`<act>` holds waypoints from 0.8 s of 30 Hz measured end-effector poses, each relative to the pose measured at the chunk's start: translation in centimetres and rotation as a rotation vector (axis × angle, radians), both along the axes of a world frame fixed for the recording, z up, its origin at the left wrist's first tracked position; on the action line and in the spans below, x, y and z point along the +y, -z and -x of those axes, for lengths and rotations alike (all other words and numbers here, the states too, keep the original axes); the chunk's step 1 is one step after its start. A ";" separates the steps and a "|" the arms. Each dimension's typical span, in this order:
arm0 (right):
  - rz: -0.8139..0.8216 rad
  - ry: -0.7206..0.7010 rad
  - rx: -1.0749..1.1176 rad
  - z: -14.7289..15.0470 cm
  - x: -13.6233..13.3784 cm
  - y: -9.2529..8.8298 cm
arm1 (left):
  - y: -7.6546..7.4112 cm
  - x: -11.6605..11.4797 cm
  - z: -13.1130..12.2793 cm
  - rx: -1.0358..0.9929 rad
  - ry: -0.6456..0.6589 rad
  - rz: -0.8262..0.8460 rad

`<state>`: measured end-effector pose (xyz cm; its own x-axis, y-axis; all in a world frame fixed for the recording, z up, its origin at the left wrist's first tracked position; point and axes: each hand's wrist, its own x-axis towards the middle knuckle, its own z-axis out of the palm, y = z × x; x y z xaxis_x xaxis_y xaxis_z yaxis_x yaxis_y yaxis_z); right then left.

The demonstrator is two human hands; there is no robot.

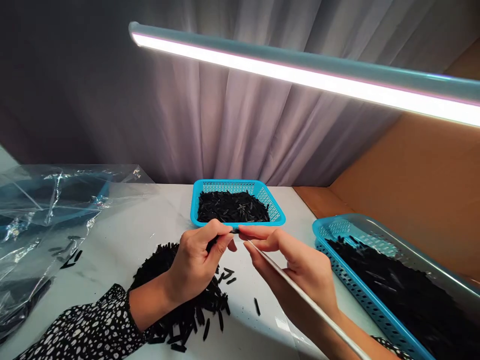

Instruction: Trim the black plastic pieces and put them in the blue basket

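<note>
My left hand (197,262) is closed in a pinch on a small black strip (234,231), held above the white table (123,240). My right hand (296,265) meets it fingertip to fingertip, pinching the same strip's other end. A long thin silvery rod (311,302) also lies in my right hand, running back along my forearm. Under my left hand lies a loose pile of black strips (180,305). Just beyond my fingers stands a small blue basket (273,212) filled with the same strips.
A larger blue basket (360,295) of black strips sits at the right, part covered by clear film. Crumpled clear plastic bags (48,210) lie at the left. Brown cardboard (408,190) rises on the right, a grey curtain behind, a lit tube lamp (300,75) overhead.
</note>
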<state>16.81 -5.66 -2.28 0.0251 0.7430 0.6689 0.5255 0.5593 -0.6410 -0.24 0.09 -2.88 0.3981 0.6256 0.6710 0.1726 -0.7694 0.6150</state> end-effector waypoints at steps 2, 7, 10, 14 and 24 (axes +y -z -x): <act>0.001 -0.001 -0.011 0.0 0.0 0.0 | 0.0 0.0 0.0 0.000 -0.002 0.010; 0.031 0.012 -0.038 0.0 -0.1 -0.1 | 0.0 -0.1 0.0 -0.002 0.000 0.029; 0.020 0.007 -0.033 0.1 0.0 -0.1 | -0.2 -0.2 0.0 0.012 -0.003 0.040; 0.002 0.006 -0.043 -0.1 0.1 0.0 | -0.3 -0.1 0.0 0.021 0.016 0.042; -0.326 0.035 -0.217 0.4 1.1 2.2 | 0.0 -0.7 -0.3 -0.109 0.131 0.583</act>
<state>16.45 -4.57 -4.52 -0.1212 0.4920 0.8621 0.6514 0.6948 -0.3049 0.05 -0.60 -2.92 0.4447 0.8529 0.2737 0.0112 -0.3108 0.9504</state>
